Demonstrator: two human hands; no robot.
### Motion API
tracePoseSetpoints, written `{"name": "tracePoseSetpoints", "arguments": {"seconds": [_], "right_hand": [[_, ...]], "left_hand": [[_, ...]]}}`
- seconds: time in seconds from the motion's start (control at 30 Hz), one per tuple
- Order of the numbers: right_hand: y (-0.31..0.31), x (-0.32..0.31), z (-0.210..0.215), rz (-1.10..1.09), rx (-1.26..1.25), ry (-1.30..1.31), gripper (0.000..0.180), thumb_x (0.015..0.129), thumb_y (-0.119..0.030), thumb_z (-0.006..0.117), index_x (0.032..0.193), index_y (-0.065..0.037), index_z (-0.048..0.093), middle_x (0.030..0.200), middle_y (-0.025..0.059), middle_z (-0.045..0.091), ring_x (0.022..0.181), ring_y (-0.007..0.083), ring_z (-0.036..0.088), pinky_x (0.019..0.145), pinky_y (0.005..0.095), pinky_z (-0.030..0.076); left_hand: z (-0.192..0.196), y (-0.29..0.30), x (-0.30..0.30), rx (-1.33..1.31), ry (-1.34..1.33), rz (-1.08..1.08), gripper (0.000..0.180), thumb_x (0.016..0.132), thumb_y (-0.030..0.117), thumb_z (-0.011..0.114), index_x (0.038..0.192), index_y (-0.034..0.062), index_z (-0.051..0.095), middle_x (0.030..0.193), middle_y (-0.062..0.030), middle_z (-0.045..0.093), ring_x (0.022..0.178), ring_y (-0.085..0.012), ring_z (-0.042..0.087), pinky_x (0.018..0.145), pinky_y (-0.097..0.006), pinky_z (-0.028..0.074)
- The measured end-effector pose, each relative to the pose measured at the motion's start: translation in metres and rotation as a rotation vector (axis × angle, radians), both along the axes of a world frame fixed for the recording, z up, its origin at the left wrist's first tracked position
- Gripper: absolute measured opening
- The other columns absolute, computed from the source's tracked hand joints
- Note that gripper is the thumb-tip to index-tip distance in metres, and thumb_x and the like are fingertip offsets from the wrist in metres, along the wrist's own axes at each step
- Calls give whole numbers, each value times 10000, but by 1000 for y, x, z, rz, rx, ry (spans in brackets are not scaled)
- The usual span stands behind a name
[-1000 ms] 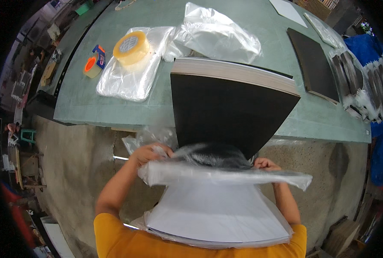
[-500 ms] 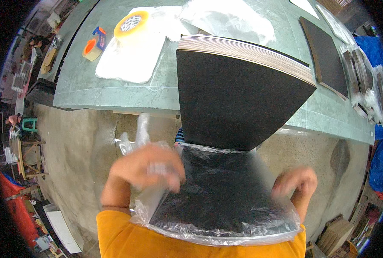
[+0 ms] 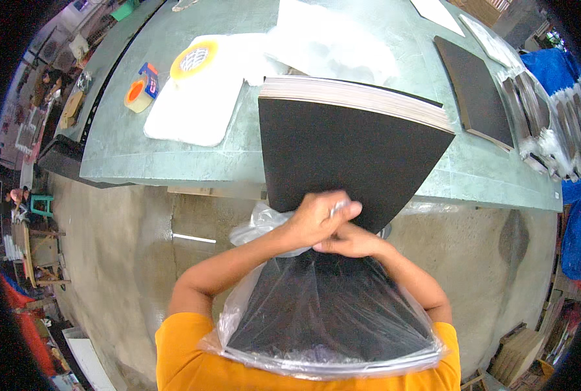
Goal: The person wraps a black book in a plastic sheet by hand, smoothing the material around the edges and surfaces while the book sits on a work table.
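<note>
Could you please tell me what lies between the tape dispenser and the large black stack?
In the head view, a flat plastic pile bearing a tape roll lies beside the tape dispenser, then green table shows before the black stack.

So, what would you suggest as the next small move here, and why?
Perhaps the left hand should draw in the loose plastic, since it bulges beside that wrist, while creases in the clear bag over the black pad run toward the right hand.

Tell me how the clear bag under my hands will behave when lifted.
The clear bag is probably floppy where loose: it bunches beside the left hand. The flat black panel inside likely stiffens the rest.
</note>
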State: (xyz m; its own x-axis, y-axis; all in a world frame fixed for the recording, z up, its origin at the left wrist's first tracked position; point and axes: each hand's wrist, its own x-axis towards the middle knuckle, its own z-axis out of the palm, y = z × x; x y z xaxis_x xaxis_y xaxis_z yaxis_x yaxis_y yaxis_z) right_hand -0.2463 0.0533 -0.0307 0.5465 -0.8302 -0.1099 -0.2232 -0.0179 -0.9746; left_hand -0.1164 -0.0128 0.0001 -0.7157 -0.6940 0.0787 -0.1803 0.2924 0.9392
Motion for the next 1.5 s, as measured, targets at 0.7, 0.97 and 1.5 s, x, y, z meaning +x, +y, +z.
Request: {"name": "tracePoseSetpoints", "arguments": {"seconds": [0.7, 0.97, 1.5], "right_hand": [[14, -48, 52, 271, 326, -37, 526, 585, -196, 776, 1036, -61, 541, 989, 29, 530, 862, 129, 516, 738, 256, 414], [0, -53, 79, -429, 171, -393, 287, 691, -111, 689, 919, 21, 574, 807, 54, 580, 727, 107, 546, 641, 222, 428], [14, -69, 73, -705, 340, -766, 146, 752, -163, 637, 793, -32, 586, 688, 12, 580, 605, 62, 515, 539, 198, 405]], "left_hand": [[89, -43, 50, 188, 160, 274, 491, 601, 139, 751, 1022, 47, 517, 930, -18, 524, 752, -96, 505, 693, -241, 408], [70, -35, 45, 16, -39, -22, 516, 598, 170, 743, 1053, 74, 521, 978, -54, 545, 842, -132, 510, 751, -268, 406], [48, -47, 100, -97, -211, 288, 270, 740, 127, 601, 997, 45, 576, 917, -73, 596, 832, -176, 554, 760, -285, 430]]}}
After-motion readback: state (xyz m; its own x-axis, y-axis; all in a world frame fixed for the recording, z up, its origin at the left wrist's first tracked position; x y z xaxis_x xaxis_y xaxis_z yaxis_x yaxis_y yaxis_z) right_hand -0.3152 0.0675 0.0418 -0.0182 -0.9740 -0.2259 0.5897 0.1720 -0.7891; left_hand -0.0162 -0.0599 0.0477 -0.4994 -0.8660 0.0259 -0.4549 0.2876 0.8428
